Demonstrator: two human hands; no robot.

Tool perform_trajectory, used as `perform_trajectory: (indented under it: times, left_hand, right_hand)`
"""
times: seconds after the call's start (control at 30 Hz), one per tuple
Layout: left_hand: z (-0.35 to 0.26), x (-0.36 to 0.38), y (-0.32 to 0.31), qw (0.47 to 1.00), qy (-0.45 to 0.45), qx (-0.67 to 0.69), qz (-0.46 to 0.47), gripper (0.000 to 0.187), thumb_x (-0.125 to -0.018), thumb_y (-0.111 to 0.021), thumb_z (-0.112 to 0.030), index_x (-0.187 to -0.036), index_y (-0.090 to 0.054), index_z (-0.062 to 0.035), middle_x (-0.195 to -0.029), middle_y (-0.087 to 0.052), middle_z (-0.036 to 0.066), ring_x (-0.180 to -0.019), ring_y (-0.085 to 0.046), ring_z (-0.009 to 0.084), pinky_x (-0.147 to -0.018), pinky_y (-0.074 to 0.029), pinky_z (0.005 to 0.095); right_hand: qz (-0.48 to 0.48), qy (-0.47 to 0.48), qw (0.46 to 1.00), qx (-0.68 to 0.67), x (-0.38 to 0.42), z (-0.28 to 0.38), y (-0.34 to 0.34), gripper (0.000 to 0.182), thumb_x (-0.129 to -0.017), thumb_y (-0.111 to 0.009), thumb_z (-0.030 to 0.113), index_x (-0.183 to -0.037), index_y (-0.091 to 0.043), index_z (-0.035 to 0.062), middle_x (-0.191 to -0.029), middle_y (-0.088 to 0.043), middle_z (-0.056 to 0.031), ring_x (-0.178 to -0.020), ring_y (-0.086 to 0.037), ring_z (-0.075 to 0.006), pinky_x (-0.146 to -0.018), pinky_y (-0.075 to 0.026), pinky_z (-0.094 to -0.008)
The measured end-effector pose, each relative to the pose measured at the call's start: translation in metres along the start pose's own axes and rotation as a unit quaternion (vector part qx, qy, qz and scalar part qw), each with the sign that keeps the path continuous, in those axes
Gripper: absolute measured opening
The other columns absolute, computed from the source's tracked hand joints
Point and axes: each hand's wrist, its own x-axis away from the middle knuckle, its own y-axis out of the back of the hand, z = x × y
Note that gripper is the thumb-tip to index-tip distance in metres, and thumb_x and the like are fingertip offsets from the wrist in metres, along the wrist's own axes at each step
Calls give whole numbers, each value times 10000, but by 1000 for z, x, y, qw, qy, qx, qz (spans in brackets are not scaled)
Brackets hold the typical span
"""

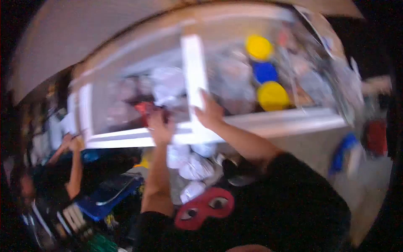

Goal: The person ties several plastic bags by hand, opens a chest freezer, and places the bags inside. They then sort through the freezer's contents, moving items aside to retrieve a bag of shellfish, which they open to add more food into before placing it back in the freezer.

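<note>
A long white-framed bin, split by a white divider, lies in front of me, blurred by motion. My left hand reaches over the front rim into the left compartment. Its fingers are smeared, right at a red item with something dark beside it; I cannot tell whether they grip it. White bags lie just beyond. My right hand is at the divider, fingers apart, one pointing up along its edge. Clear bags fill the right compartment behind it.
Two yellow round lids and a blue one are in the right compartment. White bags sit below the front rim. At left, another person's hand is by the bin's corner, above a blue crate.
</note>
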Motion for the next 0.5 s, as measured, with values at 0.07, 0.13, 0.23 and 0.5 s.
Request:
perform_trajectory:
  times: [0.07,0.13,0.23,0.5]
  left_hand:
    - [-19,4,-6,990,64,-85,-91,545,-740,-629,-341,-1186,-510,-52,-1258,-461,193,-1229,-363,379,-1053,-239,521]
    - [-9,14,-14,982,61,-101,-146,560,-738,-630,-359,-1208,-501,-83,-1361,-364,202,-1313,-251,411,-1055,-187,592]
    - [-57,25,7,936,257,-200,-134,622,-798,-560,-461,-1333,-424,-174,-1482,-189,182,-1379,-120,395,-999,-122,711]
    - [-101,57,7,903,365,-156,-162,669,-839,-527,-503,-1394,-345,-176,-1510,-122,161,-1384,-103,388,-1008,-118,701]
  right_hand:
    - [-45,25,997,-49,-9,-26,-26,718,-752,-688,191,-1379,-354,91,-1323,-448,-217,-1228,-422,-357,-1022,-338,-429]
    - [-27,78,994,-74,-1,-3,2,658,-792,-640,139,-1370,-348,26,-1364,-401,-225,-1255,-395,-358,-1036,-322,-413]
    - [-34,129,985,-112,-6,-11,-14,677,-832,-599,186,-1415,-271,80,-1390,-374,-208,-1230,-406,-388,-1021,-335,-443]
    - [30,68,997,-26,-2,-1,4,697,-881,-543,297,-1450,-156,180,-1179,-484,-285,-1007,-532,-440,-853,-431,-508]
